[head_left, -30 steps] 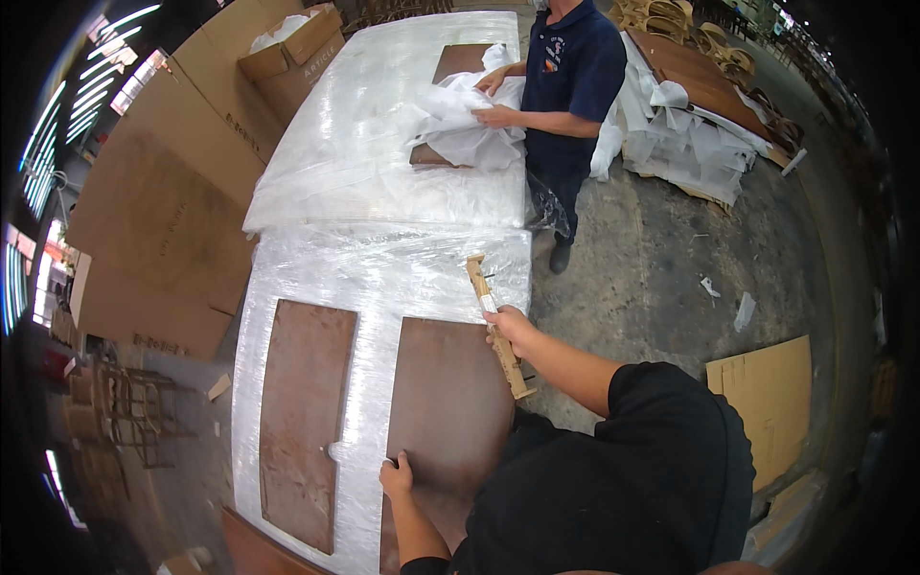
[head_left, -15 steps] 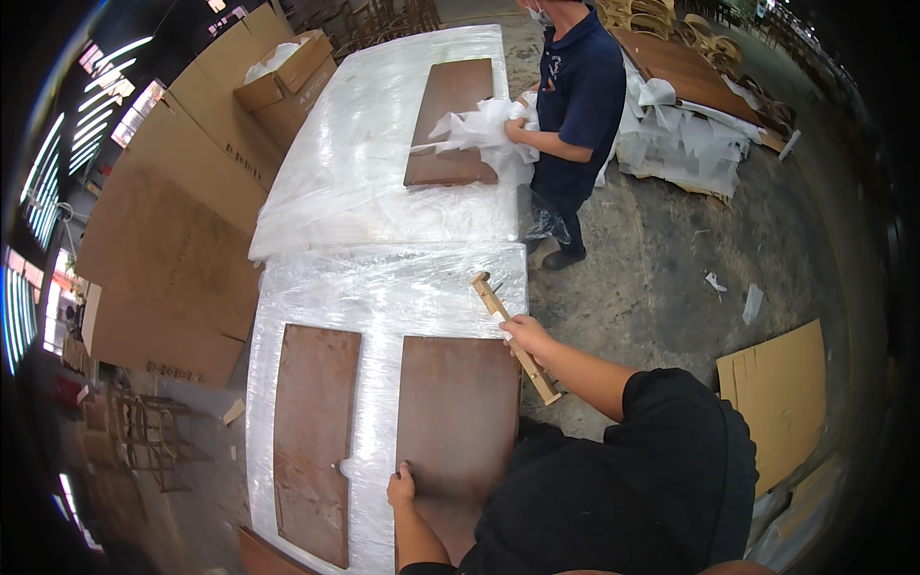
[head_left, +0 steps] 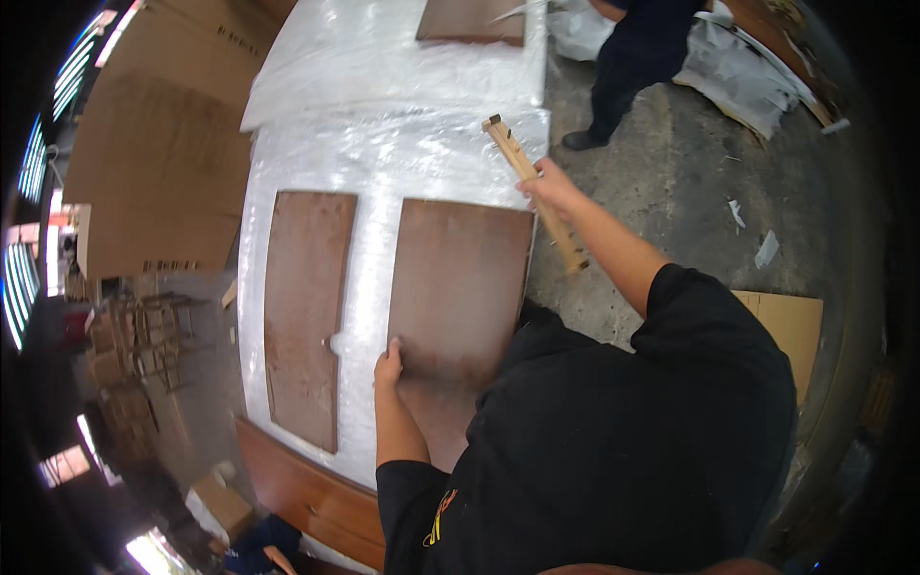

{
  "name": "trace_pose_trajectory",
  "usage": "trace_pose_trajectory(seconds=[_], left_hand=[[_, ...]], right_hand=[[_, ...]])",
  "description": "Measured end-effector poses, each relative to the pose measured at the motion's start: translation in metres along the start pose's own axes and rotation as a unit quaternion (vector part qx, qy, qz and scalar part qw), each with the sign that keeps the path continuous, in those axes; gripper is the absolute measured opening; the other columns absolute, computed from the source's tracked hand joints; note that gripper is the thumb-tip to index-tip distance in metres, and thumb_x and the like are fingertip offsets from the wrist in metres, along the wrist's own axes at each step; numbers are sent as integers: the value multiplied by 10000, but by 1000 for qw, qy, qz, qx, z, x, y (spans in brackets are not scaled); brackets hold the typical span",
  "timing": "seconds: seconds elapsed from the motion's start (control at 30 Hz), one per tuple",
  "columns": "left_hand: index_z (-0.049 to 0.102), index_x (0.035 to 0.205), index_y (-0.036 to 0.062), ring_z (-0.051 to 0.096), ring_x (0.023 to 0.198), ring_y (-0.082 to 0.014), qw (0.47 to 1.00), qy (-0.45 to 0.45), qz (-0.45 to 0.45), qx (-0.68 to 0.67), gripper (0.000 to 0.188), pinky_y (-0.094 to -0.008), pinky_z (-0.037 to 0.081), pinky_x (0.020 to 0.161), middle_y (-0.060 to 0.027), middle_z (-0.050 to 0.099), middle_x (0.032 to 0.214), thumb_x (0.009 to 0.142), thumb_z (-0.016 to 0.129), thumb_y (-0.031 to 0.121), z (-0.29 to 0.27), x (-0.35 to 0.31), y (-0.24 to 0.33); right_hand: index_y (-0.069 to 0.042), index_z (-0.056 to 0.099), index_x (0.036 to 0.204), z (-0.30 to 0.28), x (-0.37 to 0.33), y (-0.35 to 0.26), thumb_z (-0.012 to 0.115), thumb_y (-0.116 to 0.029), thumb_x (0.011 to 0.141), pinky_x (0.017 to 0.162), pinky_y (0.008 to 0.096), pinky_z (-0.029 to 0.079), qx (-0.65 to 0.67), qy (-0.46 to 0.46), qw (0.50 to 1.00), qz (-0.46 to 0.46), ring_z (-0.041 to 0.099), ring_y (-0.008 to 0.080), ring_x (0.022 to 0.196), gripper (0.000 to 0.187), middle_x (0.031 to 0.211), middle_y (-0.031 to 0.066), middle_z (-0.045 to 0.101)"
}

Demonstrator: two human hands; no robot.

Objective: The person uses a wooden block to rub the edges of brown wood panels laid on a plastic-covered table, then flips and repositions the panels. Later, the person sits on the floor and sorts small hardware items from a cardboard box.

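My right hand (head_left: pixel 551 188) is closed around a light wooden bar (head_left: pixel 562 233) with small dark fittings along it. The bar is held slantwise over the far right corner of a brown wooden panel (head_left: pixel 460 278). At this panel's left edge, my left hand (head_left: pixel 388 366) grips with the thumb on top and the other fingers mostly hidden. The panel lies on a stack wrapped in clear film (head_left: pixel 383 153). A narrower brown panel (head_left: pixel 309 316) lies to its left, with a strip of film between them.
Another brown panel (head_left: pixel 470 21) lies farther off on the wrapping. Beyond it at right stands a person in dark trousers (head_left: pixel 628 72). Large cardboard sheets (head_left: pixel 158 134) rise at left, near wooden chair frames (head_left: pixel 153 331). A reddish-brown board (head_left: pixel 307 489) sits at the near left.
My view has tilted down, so the panels appear higher in the picture and the co-worker's upper body is out of sight. Both hands keep their holds on the bar and the panel edge.
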State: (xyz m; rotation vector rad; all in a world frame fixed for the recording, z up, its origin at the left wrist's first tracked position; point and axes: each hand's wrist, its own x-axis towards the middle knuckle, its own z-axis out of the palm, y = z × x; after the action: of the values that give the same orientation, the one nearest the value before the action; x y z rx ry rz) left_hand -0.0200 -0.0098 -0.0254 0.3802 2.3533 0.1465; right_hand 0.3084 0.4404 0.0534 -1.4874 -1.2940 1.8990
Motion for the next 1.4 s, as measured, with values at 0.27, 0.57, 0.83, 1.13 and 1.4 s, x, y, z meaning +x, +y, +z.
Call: trace_pose_trajectory(seconds=[0.27, 0.57, 0.83, 1.13, 1.4], left_hand=[[535, 1383, 23, 427, 1391, -315, 986, 110, -28, 119, 765, -668, 147, 1165, -175, 525, 1428, 941, 466, 643, 22, -77, 41], [571, 1334, -15, 496, 1329, -363, 993, 82, -37, 80, 792, -576, 290, 1129, -227, 580, 1365, 909, 499, 649, 14, -69, 40], [610, 1277, -17, 564, 1244, -393, 995, 28, -40, 87, 772, -471, 424, 1048, -252, 624, 1285, 902, 501, 648, -5, -50, 40], [645, 1197, -46, 577, 1207, -416, 998, 4, -33, 50, 781, -445, 431, 1032, -293, 633, 1236, 897, 509, 661, -13, -29, 35], [654, 1180, -88, 580, 1201, -429, 998, 1, -55, -34, 881, -437, 427, 1035, -318, 634, 1216, 902, 455, 724, -7, -13, 18]], right_hand=[[-65, 651, 1222, 41, 51, -5, 831, -252, 726, 886, 384, 515, -391, -38, 911, -128, 671, 323, 992, 560, 1071, 181, 703], [-97, 666, 1283, 105, 115, 22, 800, -308, 776, 988, 379, 493, -450, -129, 874, -132, 630, 327, 1157, 565, 1259, 181, 663], [-135, 704, 1239, 102, 142, 42, 745, -253, 834, 1001, 376, 495, -419, -166, 882, -137, 637, 312, 1155, 424, 1229, 168, 684], [-127, 692, 1260, 101, 143, 35, 736, -218, 853, 1010, 382, 480, -373, -198, 900, -104, 628, 310, 1163, 420, 1239, 177, 679], [-118, 675, 1281, 98, 139, 21, 737, -202, 856, 1036, 388, 458, -425, -221, 872, -99, 603, 314, 1207, 438, 1288, 176, 654]])
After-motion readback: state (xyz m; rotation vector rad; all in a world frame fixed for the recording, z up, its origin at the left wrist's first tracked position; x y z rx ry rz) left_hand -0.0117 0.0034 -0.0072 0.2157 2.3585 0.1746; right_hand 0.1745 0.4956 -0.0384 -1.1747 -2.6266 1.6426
